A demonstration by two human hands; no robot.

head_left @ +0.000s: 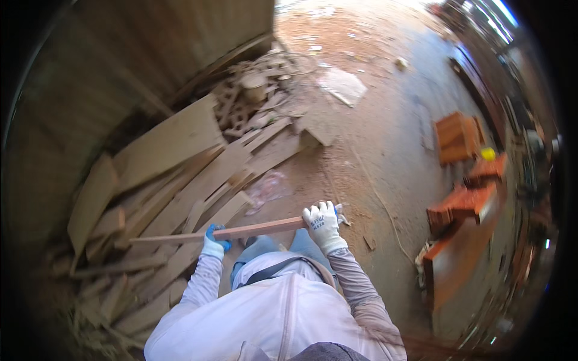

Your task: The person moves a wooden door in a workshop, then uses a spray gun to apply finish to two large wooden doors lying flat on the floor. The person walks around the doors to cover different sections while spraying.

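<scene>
A long narrow wooden strip (265,228) lies crosswise in front of my body, its left end reaching over a heap of boards. My left hand (216,238), in a white glove with blue fingers, is closed around the strip left of its middle. Near the strip's right end, my right hand (324,225) grips it from above in a white glove with dark print on its back. The right glove covers that end of the strip.
Scrap boards (192,192) lie heaped at the left beside a large upright panel (180,48). Crumpled plastic (268,189) and a white sheet (342,86) lie on the dusty floor. Reddish-brown wooden pieces (460,204) stand at the right. A thin cord (376,186) crosses the floor.
</scene>
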